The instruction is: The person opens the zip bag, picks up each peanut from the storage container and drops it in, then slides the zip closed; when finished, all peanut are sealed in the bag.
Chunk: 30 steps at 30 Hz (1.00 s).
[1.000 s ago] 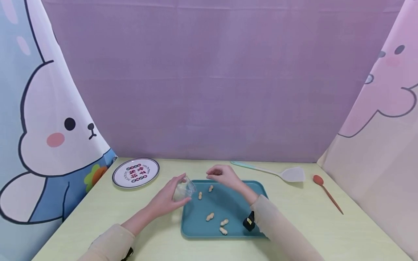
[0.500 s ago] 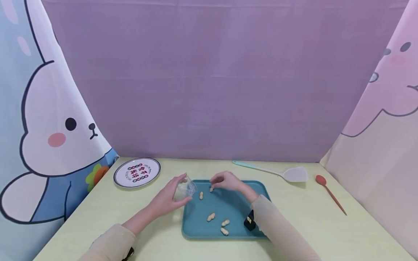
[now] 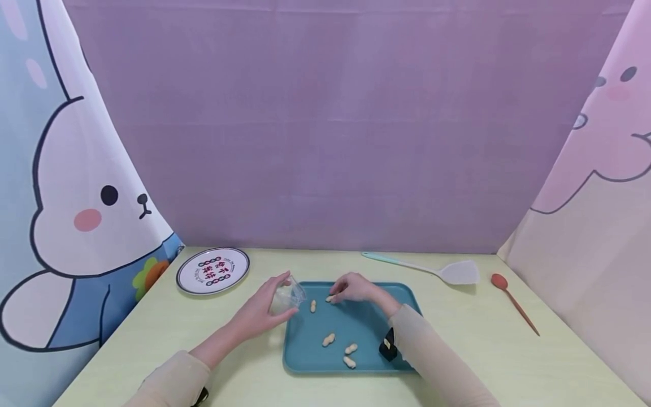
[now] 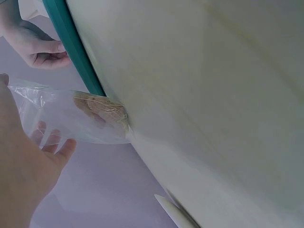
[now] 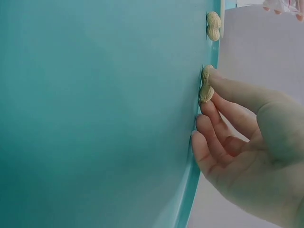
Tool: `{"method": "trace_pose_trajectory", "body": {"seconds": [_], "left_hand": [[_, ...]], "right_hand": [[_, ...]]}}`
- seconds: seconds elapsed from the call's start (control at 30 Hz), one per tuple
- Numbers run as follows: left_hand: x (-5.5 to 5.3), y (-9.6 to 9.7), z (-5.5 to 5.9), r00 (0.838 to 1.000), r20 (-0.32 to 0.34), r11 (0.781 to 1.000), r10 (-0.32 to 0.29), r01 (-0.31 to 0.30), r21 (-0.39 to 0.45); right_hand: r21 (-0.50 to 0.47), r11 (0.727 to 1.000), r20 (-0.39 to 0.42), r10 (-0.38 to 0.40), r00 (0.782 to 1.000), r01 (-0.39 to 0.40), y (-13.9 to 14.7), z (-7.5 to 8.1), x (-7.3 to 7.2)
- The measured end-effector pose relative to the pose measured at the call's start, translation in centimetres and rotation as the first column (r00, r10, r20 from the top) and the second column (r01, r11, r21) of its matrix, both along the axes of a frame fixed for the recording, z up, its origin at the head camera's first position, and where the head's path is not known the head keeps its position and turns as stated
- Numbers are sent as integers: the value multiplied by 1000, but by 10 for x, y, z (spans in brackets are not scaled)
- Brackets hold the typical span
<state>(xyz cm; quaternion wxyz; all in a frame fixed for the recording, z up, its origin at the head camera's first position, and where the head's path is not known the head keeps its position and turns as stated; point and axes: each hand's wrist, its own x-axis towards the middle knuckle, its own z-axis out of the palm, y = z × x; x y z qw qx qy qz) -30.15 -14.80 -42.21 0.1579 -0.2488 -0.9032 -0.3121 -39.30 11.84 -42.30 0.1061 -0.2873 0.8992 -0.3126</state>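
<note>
My left hand grips a clear plastic bag at its mouth, left of the teal tray. Several peanuts lie in the bottom of the bag. Over the tray's far side, my right hand pinches a single peanut between thumb and fingers, low against the tray surface. Another peanut lies just left of it. Nearer the tray's front edge are three more: one peanut alone, and a pair, the upper peanut close to the lower peanut.
A white plate with red lettering lies at the back left of the table. Behind the tray is a spatula with a pale green handle. A reddish-brown spoon lies at the right. A purple cloth hangs behind the table.
My right hand has come down from above the tray's far edge to the peanut there and now pinches it. My left hand and the bag have stayed nearly still.
</note>
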Motion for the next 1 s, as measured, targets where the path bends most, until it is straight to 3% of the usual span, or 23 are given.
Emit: {"method": "trace_pose_trajectory", "body": {"seconds": [0.3,0.57,1.0], "left_hand": [[-1,1,-2,1000,-26,1000,4,-5,-8],[0,0,-2,1000,-30,1000,-1,1,-4],[0,0,-1,999,-51,1000,-2,1,-6]], "right_hand": [[10,1000,10,-8,1000,8,1,0,3],[-85,996,35,23,999,-20,9,3,3],[-198,980,-123,-3,992,-21,12,31,13]]}}
